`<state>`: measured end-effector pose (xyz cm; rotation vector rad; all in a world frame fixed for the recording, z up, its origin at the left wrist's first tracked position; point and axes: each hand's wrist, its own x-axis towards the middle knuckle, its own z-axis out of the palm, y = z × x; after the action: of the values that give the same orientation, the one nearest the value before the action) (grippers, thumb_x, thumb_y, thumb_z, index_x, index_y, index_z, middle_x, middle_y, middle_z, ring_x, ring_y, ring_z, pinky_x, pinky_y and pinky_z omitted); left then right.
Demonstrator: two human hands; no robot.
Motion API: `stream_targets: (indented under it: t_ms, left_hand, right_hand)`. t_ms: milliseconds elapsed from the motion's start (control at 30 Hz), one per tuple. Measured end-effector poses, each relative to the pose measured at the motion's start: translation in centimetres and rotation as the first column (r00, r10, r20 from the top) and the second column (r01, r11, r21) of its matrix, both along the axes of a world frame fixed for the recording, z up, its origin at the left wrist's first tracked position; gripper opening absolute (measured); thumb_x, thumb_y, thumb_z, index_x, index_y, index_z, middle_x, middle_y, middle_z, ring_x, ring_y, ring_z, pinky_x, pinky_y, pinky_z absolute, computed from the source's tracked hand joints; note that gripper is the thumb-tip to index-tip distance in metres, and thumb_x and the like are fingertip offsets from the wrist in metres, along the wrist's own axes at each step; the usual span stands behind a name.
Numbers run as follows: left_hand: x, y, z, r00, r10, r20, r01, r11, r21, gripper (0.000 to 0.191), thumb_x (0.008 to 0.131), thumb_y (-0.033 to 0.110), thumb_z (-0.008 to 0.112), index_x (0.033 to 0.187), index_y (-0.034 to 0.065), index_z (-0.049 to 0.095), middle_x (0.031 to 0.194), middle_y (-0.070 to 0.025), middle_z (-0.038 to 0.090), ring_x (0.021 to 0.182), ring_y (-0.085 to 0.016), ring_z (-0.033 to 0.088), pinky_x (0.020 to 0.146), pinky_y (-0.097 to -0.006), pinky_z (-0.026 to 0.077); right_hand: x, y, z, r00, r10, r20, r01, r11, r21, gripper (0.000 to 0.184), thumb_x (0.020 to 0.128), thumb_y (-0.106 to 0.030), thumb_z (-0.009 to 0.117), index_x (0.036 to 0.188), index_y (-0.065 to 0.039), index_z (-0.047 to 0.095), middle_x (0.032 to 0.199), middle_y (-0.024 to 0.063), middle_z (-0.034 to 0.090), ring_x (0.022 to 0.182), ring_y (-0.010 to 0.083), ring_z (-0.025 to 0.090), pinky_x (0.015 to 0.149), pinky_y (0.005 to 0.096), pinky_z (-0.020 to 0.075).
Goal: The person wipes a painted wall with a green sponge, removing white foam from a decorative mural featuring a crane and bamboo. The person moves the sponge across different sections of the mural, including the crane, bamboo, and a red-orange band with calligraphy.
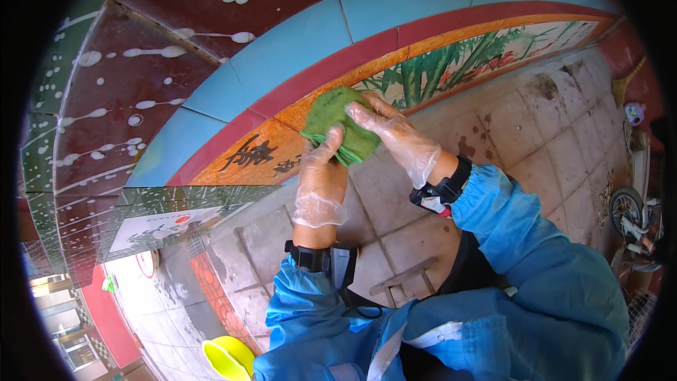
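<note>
Between my two hands is a folded green cloth [338, 121], fuzzy like a microfibre towel. My left hand [321, 169], in a thin clear plastic glove, grips its lower left edge with the thumb on top. From the right, my right hand [396, 132], gloved the same way, pinches the cloth's other side. Just behind the cloth stands a tiled wall with an orange border [296, 137] and a painted bamboo panel [444, 69]. Whether the cloth touches the wall I cannot tell. White foamy streaks [164, 52] run over the dark red tiles [158, 0] above.
A yellow plastic basin [228, 357] sits on the paving at lower left. Near my legs is a small stool [404, 275]. Along the right side are a broom [629, 82], a plastic jug [634, 114] and a wheeled vehicle with a spoked wheel [625, 213]. Stone paving [518, 116] has wet spots.
</note>
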<state>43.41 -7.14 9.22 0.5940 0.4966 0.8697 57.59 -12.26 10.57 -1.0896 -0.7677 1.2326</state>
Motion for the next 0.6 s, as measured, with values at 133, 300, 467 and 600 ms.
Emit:
stream_targets:
  t_ms: [133,300,467,600]
  left_hand:
    - [0.8,-0.1,1.5,0.976,0.197,-0.089,-0.184,0.973,0.139,0.053,0.083,0.008,0.07,0.13,0.0052,0.047,0.121,-0.0081,0.059,0.112,-0.024,0.056,0.098,-0.0393,0.045]
    - [-0.7,-0.1,4.4,0.787,0.599,-0.148,-0.475,0.741,0.475,0.046,0.081,0.002,0.069,0.123,0.0048,0.051,0.116,-0.0078,0.061,0.104,-0.021,0.059,0.092,-0.0344,0.047]
    - [-5.1,2.7,7.4,0.315,0.942,0.119,-0.727,0.159,0.668,0.048,0.08,0.004,0.07,0.124,0.0051,0.051,0.119,-0.0107,0.06,0.105,-0.024,0.058,0.096,-0.0366,0.045]
    - [-9.5,4.5,9.5,0.418,0.712,0.565,-0.888,0.189,0.419,0.043,0.08,0.005,0.066,0.12,-0.002,0.052,0.117,-0.0131,0.062,0.102,-0.024,0.061,0.095,-0.0356,0.048]
  right_hand:
    - [-0.2,0.7,0.3,0.999,-0.009,0.051,0.006,0.998,0.066,0.049,0.092,-0.036,0.061,0.129,-0.005,0.053,0.126,0.004,0.054,0.114,0.0123,0.048,0.098,0.0293,0.0384]
    - [-1.0,2.1,0.2,0.999,0.036,0.028,-0.039,0.991,0.132,0.05,0.091,-0.042,0.06,0.128,-0.008,0.054,0.129,0.0028,0.053,0.111,0.0136,0.051,0.096,0.0315,0.0401]
    - [-1.2,2.8,-0.6,0.987,0.158,0.019,-0.159,0.981,0.115,0.05,0.09,-0.047,0.059,0.126,-0.012,0.055,0.126,0.0007,0.056,0.102,0.0137,0.053,0.09,0.0318,0.0421]
    - [-0.3,2.7,-1.3,0.995,0.101,-0.015,-0.1,0.993,0.056,0.042,0.091,-0.042,0.058,0.121,-0.013,0.059,0.122,0.0003,0.057,0.098,0.0123,0.053,0.087,0.0301,0.0425]
